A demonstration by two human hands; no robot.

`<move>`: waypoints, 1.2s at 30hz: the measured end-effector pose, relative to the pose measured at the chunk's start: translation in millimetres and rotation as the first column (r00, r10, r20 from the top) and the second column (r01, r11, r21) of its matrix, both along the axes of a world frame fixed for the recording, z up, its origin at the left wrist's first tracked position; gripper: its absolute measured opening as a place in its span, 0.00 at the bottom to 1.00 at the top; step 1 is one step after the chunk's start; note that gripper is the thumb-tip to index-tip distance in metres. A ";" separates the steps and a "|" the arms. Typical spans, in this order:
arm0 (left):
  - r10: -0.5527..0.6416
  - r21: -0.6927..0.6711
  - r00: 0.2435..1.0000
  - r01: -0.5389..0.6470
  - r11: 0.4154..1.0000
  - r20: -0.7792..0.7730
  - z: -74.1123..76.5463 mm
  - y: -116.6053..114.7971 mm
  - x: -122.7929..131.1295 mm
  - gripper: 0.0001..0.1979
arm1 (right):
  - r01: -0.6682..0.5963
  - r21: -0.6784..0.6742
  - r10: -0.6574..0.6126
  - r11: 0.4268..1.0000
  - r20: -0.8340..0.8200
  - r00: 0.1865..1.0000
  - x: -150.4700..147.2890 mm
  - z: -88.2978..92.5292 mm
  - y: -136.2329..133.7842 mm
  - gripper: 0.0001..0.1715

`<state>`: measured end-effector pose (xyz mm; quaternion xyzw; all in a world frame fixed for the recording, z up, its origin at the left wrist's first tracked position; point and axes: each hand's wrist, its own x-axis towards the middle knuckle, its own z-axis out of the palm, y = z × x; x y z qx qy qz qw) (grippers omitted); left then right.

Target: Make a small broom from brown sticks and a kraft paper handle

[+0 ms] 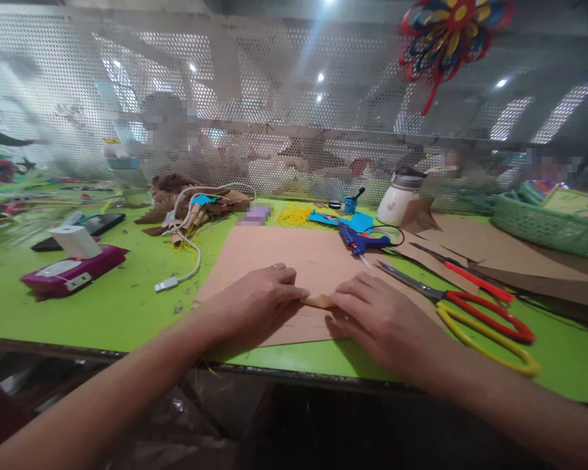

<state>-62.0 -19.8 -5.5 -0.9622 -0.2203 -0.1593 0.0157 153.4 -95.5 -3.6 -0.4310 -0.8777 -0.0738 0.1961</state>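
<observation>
Between my two hands lies a thin rolled or folded strip of brown paper (319, 301). My left hand (262, 297) pinches its left end with thumb and fingers, a ring on one finger. At the other end, my right hand (372, 310) has its fingers closed on the strip. Both rest over a large sheet of brown paper (274, 251) near the table's front edge. A blue glue gun (357, 240) lies on the sheet's far right corner. Scissors with red and yellow handles (438, 295) lie just beyond my right hand.
On the green table (166, 320) at left are a purple power strip (73, 271), a phone (98, 225) and a white USB cable (189, 277). A red-handled cutter (475, 279), a white bottle (399, 196) and a green basket (549, 225) stand or lie at right. Yellow raffia (296, 214) is behind.
</observation>
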 end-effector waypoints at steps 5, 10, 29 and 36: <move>-0.002 -0.011 1.000 0.002 1.000 -0.005 0.0 0.3 -1.6 0.15 | 0.114 -0.169 -0.152 0.979 -0.235 0.960 -2.5 -10.0 19.5 0.10; 0.008 -0.028 0.999 -0.009 1.000 -0.039 3.8 -1.2 -1.5 0.14 | -0.024 -0.641 -0.336 0.767 -0.433 0.837 1.7 4.0 38.4 0.18; 0.005 -0.031 1.000 -0.006 1.000 -0.024 2.2 0.6 0.8 0.15 | -0.177 -0.830 -0.554 0.529 -0.496 0.668 3.6 6.0 50.6 0.26; 0.005 -0.036 1.000 -0.006 0.999 -0.022 1.2 0.3 0.6 0.16 | -0.280 -0.837 -0.556 0.470 -0.528 0.642 9.1 4.8 53.9 0.29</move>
